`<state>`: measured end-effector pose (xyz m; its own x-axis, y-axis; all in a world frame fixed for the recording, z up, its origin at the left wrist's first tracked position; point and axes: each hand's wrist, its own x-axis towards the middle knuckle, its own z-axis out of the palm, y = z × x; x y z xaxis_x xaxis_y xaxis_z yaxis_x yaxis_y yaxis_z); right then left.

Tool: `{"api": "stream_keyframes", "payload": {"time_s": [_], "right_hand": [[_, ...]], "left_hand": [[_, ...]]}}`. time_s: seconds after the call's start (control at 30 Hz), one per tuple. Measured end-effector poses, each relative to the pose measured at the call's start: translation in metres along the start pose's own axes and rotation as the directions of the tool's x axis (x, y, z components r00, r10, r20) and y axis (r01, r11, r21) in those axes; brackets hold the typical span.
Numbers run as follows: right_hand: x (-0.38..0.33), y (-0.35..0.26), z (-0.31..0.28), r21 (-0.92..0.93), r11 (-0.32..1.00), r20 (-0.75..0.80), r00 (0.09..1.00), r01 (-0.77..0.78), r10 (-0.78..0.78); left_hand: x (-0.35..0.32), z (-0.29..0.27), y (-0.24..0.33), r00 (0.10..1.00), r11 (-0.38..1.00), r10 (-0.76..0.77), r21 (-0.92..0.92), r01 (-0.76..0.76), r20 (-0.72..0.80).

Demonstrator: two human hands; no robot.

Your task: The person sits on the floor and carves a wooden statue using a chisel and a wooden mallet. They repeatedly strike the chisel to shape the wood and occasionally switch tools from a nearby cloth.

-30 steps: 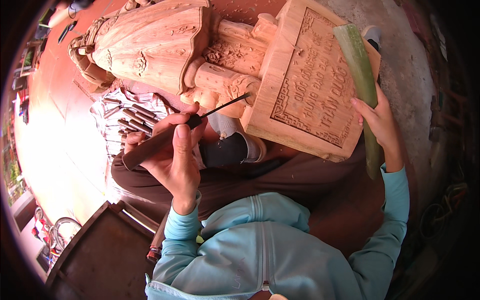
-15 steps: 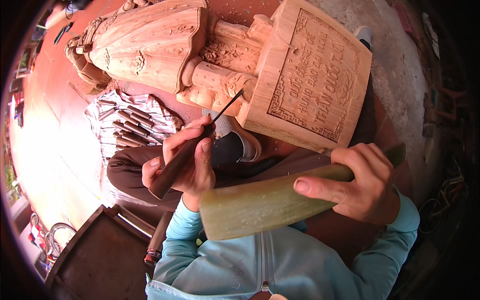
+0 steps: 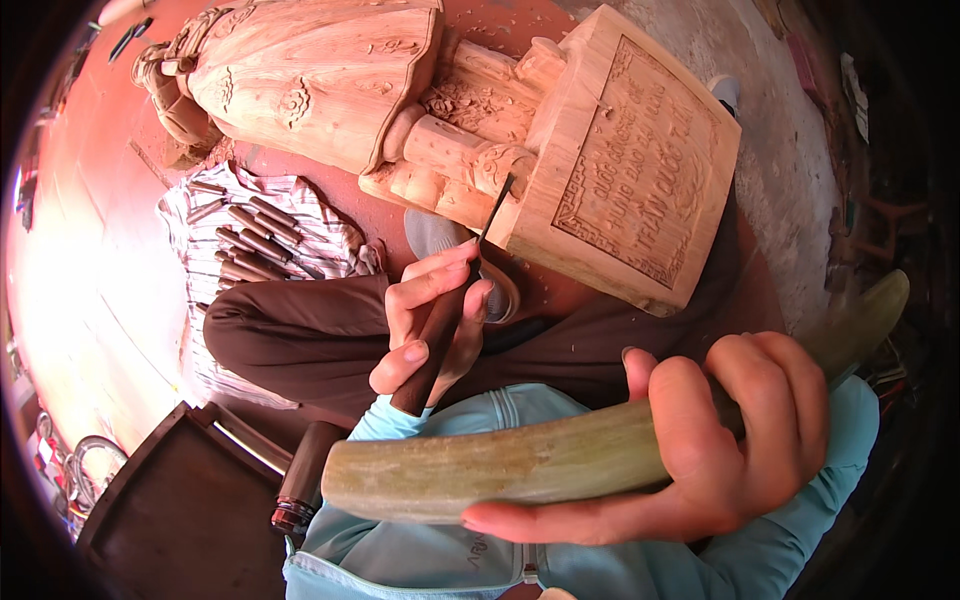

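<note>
My left hand (image 3: 432,315) is closed round the dark wooden handle of a carving chisel (image 3: 440,345). Its thin dark blade points up and away, the tip overlapping the carved feet of a wooden statue (image 3: 310,85). Whether the tip touches the wood I cannot tell. In my right hand (image 3: 715,450) is a long, curved, greenish club-like mallet (image 3: 500,465), held across my lap with one finger stretched along its near edge. The mallet's blunt end lies just below the chisel's handle. The statue rests on its side, its block-shaped base with carved lettering turned toward me.
Several dark-handled chisels (image 3: 262,240) lie on a striped cloth (image 3: 325,235) to the left. A dark tray-like panel (image 3: 190,510) stands at lower left beside a dark cylinder (image 3: 308,470). My bent leg (image 3: 290,335) and shoe (image 3: 430,235) are close below the statue. Wood chips dot the statue.
My left hand has shifted right with the chisel, which now stands steeper. The mallet has come nearer and lower, its blunt end moving left. My right hand's grip has changed, one finger now underneath.
</note>
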<state>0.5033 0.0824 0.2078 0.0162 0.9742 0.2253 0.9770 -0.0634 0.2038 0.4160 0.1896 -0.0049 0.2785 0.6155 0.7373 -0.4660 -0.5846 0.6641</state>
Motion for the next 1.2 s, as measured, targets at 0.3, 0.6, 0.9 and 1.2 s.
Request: {"api": "stream_keyframes", "payload": {"time_s": [0.3,0.6,0.9,1.2], "right_hand": [[-0.001,0.013,-0.012,-0.064,0.984,0.048,0.985,0.168,-0.165],[0.0,0.004,-0.014,-0.107,0.988,0.078,0.991,0.114,-0.105],[0.001,0.009,-0.014,-0.112,0.981,0.092,0.985,0.156,-0.146],[-0.019,0.009,-0.016,-0.035,0.999,0.198,0.979,-0.04,0.047]], "left_hand": [[0.002,0.003,0.0,0.998,1.0,-0.008,-0.028,0.007,-0.058],[-0.002,0.001,-0.004,0.998,1.0,-0.008,-0.011,0.007,-0.064],[-0.004,0.004,-0.005,0.997,1.0,0.006,-0.026,-0.008,-0.076],[0.0,0.0,0.0,0.993,0.993,0.094,-0.059,-0.098,-0.074]]}}
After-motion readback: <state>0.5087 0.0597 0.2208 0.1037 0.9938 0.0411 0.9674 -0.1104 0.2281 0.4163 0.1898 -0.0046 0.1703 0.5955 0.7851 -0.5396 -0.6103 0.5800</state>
